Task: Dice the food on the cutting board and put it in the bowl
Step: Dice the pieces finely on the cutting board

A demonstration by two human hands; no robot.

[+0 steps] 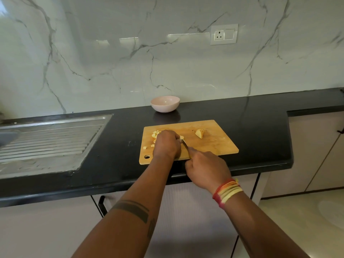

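Right hand [206, 170], knife [186, 146]; bowl [165, 103] foodless.

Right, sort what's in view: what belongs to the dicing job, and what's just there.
Job: cutting board; diced pieces; uncut wedge; knife held by right hand; left hand on the food; pink bowl.

Just there: sink drainboard; wall socket; cabinet handle.
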